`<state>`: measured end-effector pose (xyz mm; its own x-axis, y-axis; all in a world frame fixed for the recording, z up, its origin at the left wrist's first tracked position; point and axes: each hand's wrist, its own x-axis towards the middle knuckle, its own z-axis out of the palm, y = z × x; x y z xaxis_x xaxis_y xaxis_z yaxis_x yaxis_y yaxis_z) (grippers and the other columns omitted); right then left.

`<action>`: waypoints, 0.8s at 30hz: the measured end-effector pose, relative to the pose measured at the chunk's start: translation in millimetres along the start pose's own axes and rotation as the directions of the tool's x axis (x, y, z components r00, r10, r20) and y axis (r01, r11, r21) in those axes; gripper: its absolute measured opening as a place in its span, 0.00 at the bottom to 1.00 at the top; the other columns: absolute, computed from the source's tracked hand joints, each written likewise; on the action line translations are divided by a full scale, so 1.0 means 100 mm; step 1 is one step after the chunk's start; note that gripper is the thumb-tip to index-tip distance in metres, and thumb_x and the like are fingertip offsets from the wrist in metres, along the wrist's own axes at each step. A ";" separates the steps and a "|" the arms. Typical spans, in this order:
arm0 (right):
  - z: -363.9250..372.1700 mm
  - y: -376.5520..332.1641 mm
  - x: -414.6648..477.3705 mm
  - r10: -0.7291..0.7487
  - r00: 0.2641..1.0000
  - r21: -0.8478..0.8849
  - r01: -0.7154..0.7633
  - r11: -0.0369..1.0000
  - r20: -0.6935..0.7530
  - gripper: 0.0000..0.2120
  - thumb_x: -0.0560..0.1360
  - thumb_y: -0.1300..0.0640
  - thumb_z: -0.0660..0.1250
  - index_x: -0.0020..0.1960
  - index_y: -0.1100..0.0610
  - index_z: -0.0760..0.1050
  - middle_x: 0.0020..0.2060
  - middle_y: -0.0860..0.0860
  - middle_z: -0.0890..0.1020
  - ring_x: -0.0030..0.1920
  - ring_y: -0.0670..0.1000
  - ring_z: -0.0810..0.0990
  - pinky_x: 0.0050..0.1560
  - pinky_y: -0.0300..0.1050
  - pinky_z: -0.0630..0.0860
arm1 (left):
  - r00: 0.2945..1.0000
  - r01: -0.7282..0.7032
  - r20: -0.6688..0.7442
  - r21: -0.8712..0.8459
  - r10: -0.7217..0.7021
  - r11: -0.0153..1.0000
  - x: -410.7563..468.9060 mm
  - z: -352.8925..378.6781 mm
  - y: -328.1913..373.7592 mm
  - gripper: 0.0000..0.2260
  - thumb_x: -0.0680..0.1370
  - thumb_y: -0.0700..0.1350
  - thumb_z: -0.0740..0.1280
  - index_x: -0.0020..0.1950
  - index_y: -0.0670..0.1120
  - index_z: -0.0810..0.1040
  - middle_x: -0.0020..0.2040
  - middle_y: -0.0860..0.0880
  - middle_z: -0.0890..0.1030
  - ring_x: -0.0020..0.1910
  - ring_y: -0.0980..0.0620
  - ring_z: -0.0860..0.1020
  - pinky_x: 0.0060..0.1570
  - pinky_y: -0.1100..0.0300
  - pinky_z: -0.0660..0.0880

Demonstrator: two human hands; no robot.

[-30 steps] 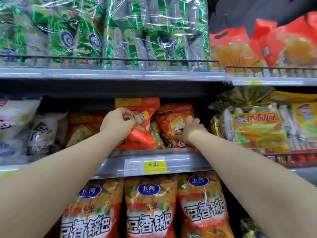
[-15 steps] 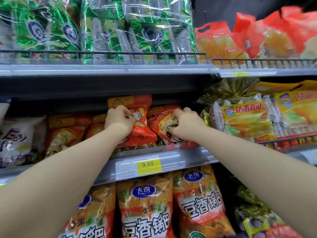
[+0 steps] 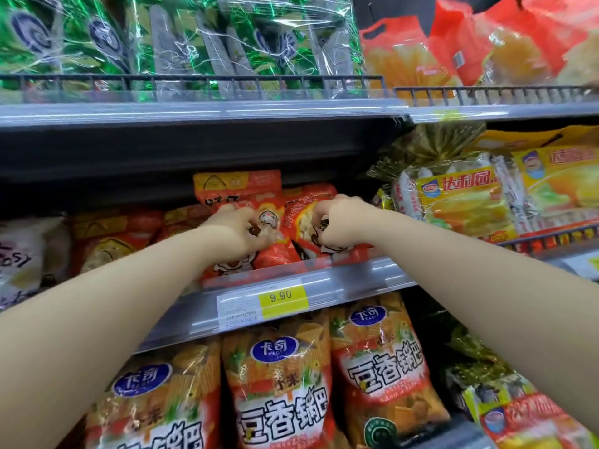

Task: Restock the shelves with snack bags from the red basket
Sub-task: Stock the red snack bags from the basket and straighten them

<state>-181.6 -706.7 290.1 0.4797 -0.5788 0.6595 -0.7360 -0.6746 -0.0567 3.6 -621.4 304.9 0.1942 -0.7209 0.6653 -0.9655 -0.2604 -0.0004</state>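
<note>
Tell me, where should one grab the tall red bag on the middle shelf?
The tall red bag stands upright behind the shelf lip, so its flat top seal is free. Probably pinch that from the front; the left hand grips its middle and a neighbouring bag crowds its right side.

The red snack bags point(image 3: 241, 193) are glossy plastic film, creased and catching light. The green multipacks point(image 3: 194, 43) above sit in clear, crinkled, highly reflective wrap. The shelf edge point(image 3: 356, 281) is smooth grey metal behind a clear plastic strip holding a matt paper price label point(image 3: 282, 298) marked 9.90. The wire rail point(image 3: 201, 78) is dark, matt metal
</note>
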 end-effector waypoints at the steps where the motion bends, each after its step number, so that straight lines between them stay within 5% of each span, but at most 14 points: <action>1: -0.03 0.00 -0.01 0.001 0.999 -0.031 0.000 1.000 0.036 0.16 0.75 0.53 0.61 0.63 0.48 0.71 0.64 0.56 0.69 0.61 0.58 0.68 0.51 0.43 0.70 | 0.997 0.012 0.073 0.004 -0.012 1.000 -0.03 -0.03 -0.03 0.32 0.67 0.66 0.70 0.66 0.54 0.70 0.67 0.46 0.69 0.59 0.46 0.73 0.57 0.54 0.72; 5: -0.11 -0.09 -0.01 -0.079 0.987 -0.139 0.099 0.985 0.137 0.19 0.77 0.58 0.62 0.67 0.53 0.71 0.59 0.53 0.73 0.44 0.50 0.74 0.28 0.30 0.67 | 0.988 0.082 0.134 -0.001 -0.081 0.997 -0.09 -0.05 -0.04 0.40 0.63 0.65 0.74 0.69 0.51 0.64 0.67 0.46 0.70 0.57 0.47 0.73 0.49 0.55 0.73; 8: -0.10 -0.18 0.02 -0.048 0.982 -0.212 0.088 0.973 0.184 0.21 0.77 0.62 0.63 0.70 0.56 0.69 0.67 0.54 0.71 0.58 0.51 0.75 0.44 0.37 0.73 | 0.990 0.085 0.096 0.154 -0.100 0.985 -0.06 0.01 0.07 0.39 0.67 0.63 0.73 0.70 0.47 0.62 0.66 0.43 0.70 0.58 0.44 0.73 0.50 0.54 0.74; 10: -0.10 -0.22 -0.01 -0.079 0.980 -0.180 0.112 0.977 0.182 0.22 0.79 0.64 0.60 0.72 0.58 0.65 0.69 0.54 0.69 0.66 0.52 0.71 0.53 0.36 0.67 | 0.986 0.122 0.083 0.239 -0.145 0.963 -0.07 0.04 0.15 0.40 0.69 0.62 0.72 0.73 0.46 0.59 0.67 0.41 0.67 0.60 0.41 0.73 0.52 0.52 0.74; 14: -0.12 -0.22 -0.20 -0.035 0.998 -0.168 0.044 0.985 0.054 0.20 0.77 0.60 0.64 0.69 0.56 0.70 0.65 0.56 0.73 0.61 0.56 0.74 0.51 0.42 0.72 | 0.979 0.201 -0.039 0.306 -0.198 0.931 -0.23 -0.03 0.25 0.41 0.67 0.64 0.72 0.72 0.50 0.61 0.68 0.43 0.59 0.65 0.39 0.65 0.57 0.45 0.70; 19: -0.21 -0.03 -0.41 0.042 0.989 -0.027 -0.046 0.999 -0.145 0.18 0.72 0.50 0.66 0.61 0.53 0.73 0.58 0.56 0.74 0.57 0.59 0.74 0.56 0.51 0.75 | 0.976 -0.009 -0.216 0.040 0.018 0.999 -0.40 -0.13 0.41 0.29 0.67 0.62 0.73 0.64 0.52 0.73 0.64 0.42 0.67 0.63 0.38 0.67 0.58 0.45 0.70; 24: -0.14 0.29 -0.83 0.098 0.948 -0.117 -0.139 0.983 -0.302 0.20 0.73 0.43 0.64 0.59 0.53 0.72 0.55 0.55 0.73 0.57 0.58 0.71 0.45 0.48 0.65 | 0.896 -0.249 -0.408 -0.142 0.173 0.958 -0.79 0.08 0.78 0.20 0.68 0.55 0.72 0.58 0.51 0.77 0.58 0.46 0.71 0.59 0.43 0.69 0.55 0.48 0.70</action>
<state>-249.3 -671.7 244.0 0.2387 -0.4762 0.8463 -0.8462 -0.5295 -0.0593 -85.2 -590.3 246.5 -0.0635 -0.4292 0.9010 -0.9980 0.0217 -0.0600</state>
